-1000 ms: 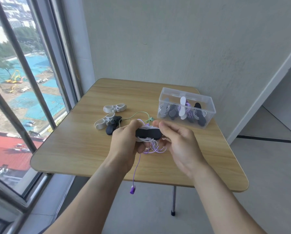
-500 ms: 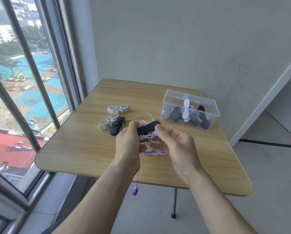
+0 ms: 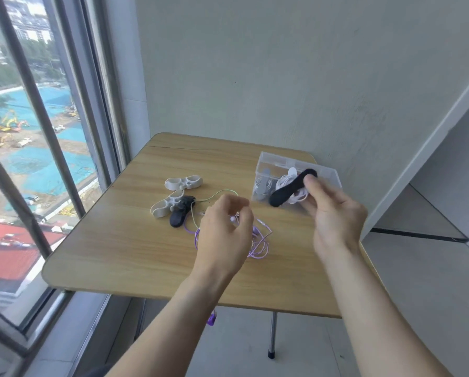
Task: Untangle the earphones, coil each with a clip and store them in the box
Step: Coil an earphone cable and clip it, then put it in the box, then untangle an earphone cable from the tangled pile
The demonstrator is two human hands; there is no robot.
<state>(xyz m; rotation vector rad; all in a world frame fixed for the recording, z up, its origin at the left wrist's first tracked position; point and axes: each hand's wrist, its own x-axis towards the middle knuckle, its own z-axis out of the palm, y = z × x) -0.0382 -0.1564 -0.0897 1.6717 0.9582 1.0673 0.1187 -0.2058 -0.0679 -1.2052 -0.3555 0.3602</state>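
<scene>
My right hand (image 3: 333, 213) pinches a black clip (image 3: 290, 192) with white earphone cable coiled in it, held in the air just in front of the clear plastic box (image 3: 325, 170) at the table's back right. The box holds several clipped earphones. My left hand (image 3: 223, 235) hovers with loosely curled fingers over the purple earphones (image 3: 260, 244), a loose tangle on the table; I cannot tell whether it touches them. A thin green cable (image 3: 214, 195) runs from the tangle toward the spare clips. The purple plug (image 3: 211, 320) dangles below the table's front edge.
Two white clips (image 3: 183, 183) (image 3: 164, 206) and a black clip (image 3: 180, 214) lie left of centre on the wooden table (image 3: 113, 248). A window with metal bars is on the left, a wall behind, and open floor to the right.
My right hand has carried the black clip with the white coil up and right toward the box. My left hand let go of it and dropped over the purple tangle.
</scene>
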